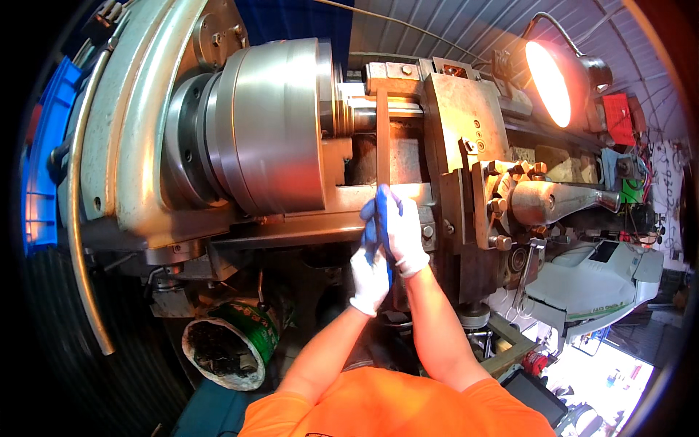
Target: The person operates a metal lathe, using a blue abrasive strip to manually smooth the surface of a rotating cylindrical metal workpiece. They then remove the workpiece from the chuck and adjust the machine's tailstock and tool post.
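Both my hands wear white gloves with blue palms and meet in front of the lathe. My right hand [402, 231] is closed around the near end of a long flat brown bar [383, 142], which looks like a file. Just below and to the left, my left hand [370, 266] closes on the same end, its fingers pressed against the right hand. Away from me the bar reaches across a bright round shaft [404, 110]; whether they touch I cannot tell. Left of it is the big steel chuck [273, 127], its surface smeared as if turning. The bar's grip is hidden inside the gloves.
Right of the bar stand the carriage [466, 109] and a tool post [496, 207] with several bolts. A lit lamp [551, 84] hangs at the far right. A bucket [226, 353] of dark material sits low left, near a bent metal rail [76, 218].
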`<state>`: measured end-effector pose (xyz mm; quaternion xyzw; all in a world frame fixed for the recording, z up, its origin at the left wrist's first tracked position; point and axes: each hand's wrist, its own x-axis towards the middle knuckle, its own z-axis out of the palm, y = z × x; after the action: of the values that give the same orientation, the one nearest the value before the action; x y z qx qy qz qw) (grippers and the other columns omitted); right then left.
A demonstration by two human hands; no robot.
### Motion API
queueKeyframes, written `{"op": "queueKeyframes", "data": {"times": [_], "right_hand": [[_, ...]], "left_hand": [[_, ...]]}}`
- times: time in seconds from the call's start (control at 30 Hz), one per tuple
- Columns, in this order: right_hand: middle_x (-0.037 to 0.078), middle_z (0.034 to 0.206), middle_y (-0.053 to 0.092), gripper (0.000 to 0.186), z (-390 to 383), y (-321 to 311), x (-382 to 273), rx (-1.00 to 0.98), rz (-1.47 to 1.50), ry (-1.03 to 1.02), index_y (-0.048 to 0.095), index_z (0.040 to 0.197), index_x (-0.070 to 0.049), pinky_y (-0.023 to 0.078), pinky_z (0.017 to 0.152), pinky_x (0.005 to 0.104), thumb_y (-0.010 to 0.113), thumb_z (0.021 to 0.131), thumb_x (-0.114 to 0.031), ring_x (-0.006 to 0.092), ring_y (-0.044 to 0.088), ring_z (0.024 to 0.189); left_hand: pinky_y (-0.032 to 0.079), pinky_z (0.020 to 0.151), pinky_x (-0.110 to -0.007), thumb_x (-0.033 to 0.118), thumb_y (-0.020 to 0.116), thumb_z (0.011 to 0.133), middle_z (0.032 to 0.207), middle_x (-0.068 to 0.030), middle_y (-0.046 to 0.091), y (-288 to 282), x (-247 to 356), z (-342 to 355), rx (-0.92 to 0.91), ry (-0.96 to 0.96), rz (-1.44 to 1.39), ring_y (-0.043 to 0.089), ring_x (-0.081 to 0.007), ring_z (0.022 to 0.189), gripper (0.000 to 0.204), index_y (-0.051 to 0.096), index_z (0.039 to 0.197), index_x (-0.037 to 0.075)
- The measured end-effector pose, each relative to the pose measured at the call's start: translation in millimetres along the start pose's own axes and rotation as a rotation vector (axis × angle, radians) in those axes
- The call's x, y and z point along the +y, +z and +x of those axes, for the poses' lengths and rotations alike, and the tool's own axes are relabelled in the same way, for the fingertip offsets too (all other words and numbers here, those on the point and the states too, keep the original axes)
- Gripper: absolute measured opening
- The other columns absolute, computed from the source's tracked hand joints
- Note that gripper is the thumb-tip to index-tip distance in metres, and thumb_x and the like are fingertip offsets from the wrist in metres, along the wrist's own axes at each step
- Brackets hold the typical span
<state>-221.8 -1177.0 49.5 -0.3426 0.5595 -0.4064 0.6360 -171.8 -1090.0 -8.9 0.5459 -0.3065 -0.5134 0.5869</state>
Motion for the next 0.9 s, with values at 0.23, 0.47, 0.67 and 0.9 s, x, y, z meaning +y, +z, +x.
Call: {"op": "queueKeyframes", "data": {"times": [0.23,0.47,0.67,0.9], "right_hand": [[0.005,0.048,0.05,0.047,7,-5,-32,-0.014,0.114,-0.08,0.057,0.076,-0.002,0.041,0.039,0.0263,0.046,0.099,-0.041,0.0133,0.049,0.038],[0.002,0.052,0.051,0.041,-33,-11,-4,-0.015,0.095,-0.005,0.059,0.077,-0.004,0.039,0.042,0.0227,0.047,0.099,-0.036,0.0084,0.048,0.042],[0.002,0.051,0.052,0.043,-32,-9,8,-0.02,0.008,0.011,0.06,0.075,-0.003,0.039,0.042,0.0227,0.047,0.099,-0.036,0.0089,0.05,0.042],[0.002,0.051,0.048,0.045,-22,-4,12,-0.008,-0.002,0.025,0.057,0.076,-0.002,0.038,0.041,0.0249,0.046,0.099,-0.038,0.0084,0.044,0.041]], "left_hand": [[0.038,0.057,-0.025,0.029,0.052,0.098,0.073,0.002,0.054,12,20,19,-0.115,0.102,0.054,0.045,-0.0051,0.068,0.029,0.057,0.09,0.001],[0.043,0.065,-0.024,0.028,0.055,0.097,0.087,0.0002,0.061,-5,-3,-31,-0.104,-0.038,-0.05,0.049,-0.0056,0.076,0.032,0.058,0.108,-0.002],[0.044,0.074,-0.028,0.018,0.052,0.097,0.091,-0.0066,0.064,-13,-7,-37,-0.079,-0.067,0.014,0.055,-0.0106,0.084,0.026,0.059,0.109,-0.004],[0.046,0.075,-0.031,0.016,0.051,0.097,0.091,-0.0101,0.067,-16,-17,-31,-0.073,-0.113,0.008,0.057,-0.012,0.084,0.025,0.061,0.107,-0.005]]}}
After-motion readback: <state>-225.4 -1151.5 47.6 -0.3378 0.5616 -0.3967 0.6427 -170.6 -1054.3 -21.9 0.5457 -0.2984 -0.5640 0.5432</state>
